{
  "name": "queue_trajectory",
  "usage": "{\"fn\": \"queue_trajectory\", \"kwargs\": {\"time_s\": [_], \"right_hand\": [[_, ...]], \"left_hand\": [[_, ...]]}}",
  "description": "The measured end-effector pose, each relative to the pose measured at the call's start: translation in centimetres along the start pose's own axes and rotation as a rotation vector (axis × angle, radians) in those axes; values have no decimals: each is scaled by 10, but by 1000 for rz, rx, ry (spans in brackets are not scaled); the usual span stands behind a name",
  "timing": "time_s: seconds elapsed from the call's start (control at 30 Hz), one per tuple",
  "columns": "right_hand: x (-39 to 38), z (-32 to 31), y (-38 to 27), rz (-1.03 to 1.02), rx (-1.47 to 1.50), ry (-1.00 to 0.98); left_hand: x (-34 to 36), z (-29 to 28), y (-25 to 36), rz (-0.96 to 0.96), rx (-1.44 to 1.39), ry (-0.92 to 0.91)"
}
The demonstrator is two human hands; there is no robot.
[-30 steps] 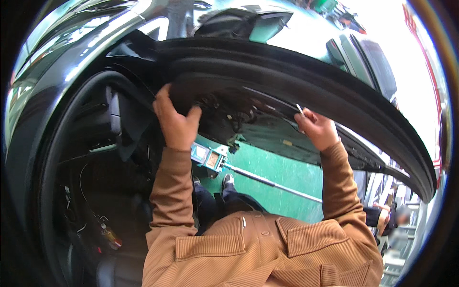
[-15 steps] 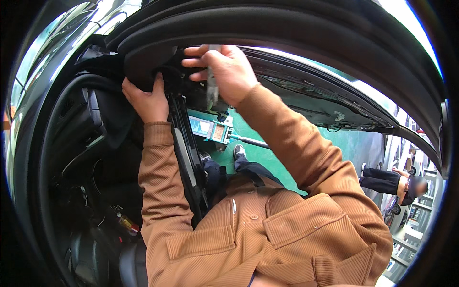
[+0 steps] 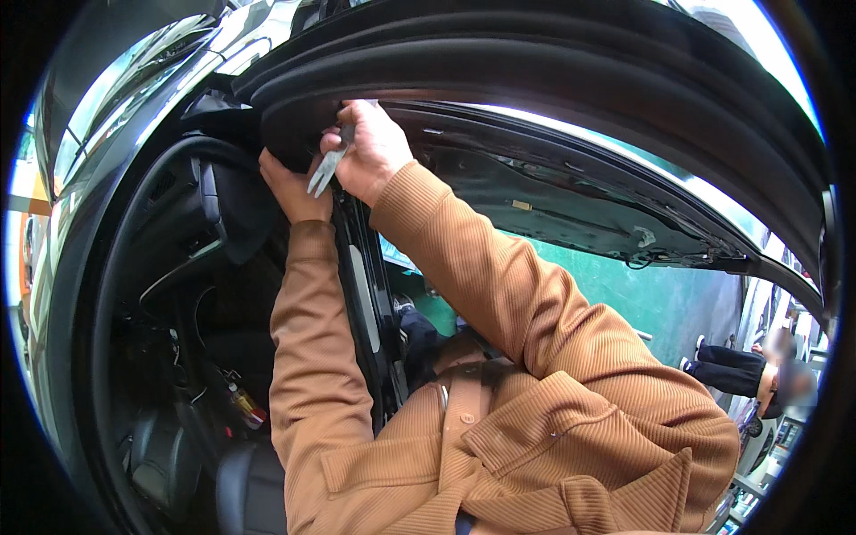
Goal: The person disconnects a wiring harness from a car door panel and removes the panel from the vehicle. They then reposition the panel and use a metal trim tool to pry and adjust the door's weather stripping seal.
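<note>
My right hand [image 3: 379,150] is closed around a grey forked pry tool [image 3: 330,167], its two prongs pointing down toward my left hand [image 3: 294,192]. That left hand is raised by the door opening, closed on the lower edge of a black trim panel [image 3: 290,125]; some of its fingers are hidden behind the panel and the tool. My right fingertips are up close beside the same panel. Whether the tool touches the panel or my left hand, I cannot tell.
The open car door [image 3: 535,201] spreads to the right, its inner side bare, above the green floor [image 3: 597,281]. Black seats [image 3: 245,490] and a small bottle [image 3: 245,406] are inside the car at left. People [image 3: 758,374] stand at far right.
My right hand has moved left and down to the black panel, bringing the forked pry tool beside my left hand. The left hand stays at the panel. The view has shifted slightly.
</note>
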State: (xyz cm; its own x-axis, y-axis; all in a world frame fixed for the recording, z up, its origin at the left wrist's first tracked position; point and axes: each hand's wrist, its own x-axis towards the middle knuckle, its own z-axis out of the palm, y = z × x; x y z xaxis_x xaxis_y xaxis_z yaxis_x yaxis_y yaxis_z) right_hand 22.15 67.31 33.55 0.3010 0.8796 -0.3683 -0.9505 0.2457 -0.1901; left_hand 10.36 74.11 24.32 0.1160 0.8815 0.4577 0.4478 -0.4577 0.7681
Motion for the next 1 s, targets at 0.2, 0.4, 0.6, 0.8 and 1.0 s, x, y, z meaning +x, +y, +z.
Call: {"fn": "queue_trajectory", "kwargs": {"time_s": [0.2,0.4,0.6,0.8,1.0], "right_hand": [[2,1,9,-27,-10,17],[8,-12,9,-59,-42,-33],[15,-11,12,-70,-36,-33],[10,-3,7,-56,-53,-9],[27,-12,6,-84,-65,-86]], "left_hand": [[-8,15,-13,-30,-59,91],[-13,13,-3,-7,-53,52],[-8,20,-11,-61,-216,73],[-7,23,-17,-29,-173,103],[-13,9,5,-47,-133,64]]}}
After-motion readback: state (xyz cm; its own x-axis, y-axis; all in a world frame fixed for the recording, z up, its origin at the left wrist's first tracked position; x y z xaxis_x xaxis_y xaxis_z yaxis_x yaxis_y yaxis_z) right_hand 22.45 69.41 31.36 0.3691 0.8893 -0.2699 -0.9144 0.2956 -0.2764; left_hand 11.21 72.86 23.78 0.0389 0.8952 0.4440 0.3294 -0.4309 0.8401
